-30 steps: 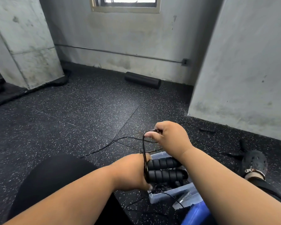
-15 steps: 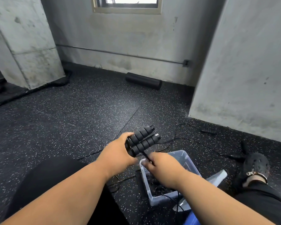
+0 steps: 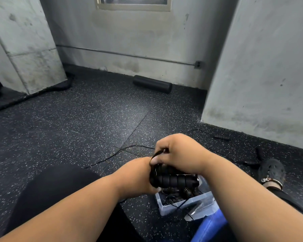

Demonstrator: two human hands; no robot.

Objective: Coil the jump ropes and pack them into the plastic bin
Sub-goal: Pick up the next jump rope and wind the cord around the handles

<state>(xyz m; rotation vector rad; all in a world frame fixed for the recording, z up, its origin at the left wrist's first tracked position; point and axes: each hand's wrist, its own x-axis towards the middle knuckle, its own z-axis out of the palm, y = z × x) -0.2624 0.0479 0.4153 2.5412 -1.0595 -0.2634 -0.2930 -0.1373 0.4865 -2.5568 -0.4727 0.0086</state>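
While the left hand (image 3: 138, 175) grips the two ribbed black handles (image 3: 175, 179) side by side, the right hand (image 3: 177, 152) pinches the thin black cord (image 3: 155, 154) at their ends. Both hover just above the clear plastic bin (image 3: 185, 203) on the floor (image 3: 77, 128), where other ropes already lie.

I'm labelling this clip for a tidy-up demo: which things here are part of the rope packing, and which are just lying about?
Part of the job:
- jump rope handles, gripped by the left hand
- black cord, pinched by the right hand
- plastic bin, ropes already inside
- loose handle by the wall

Lying about:
- foam roller
- blue object
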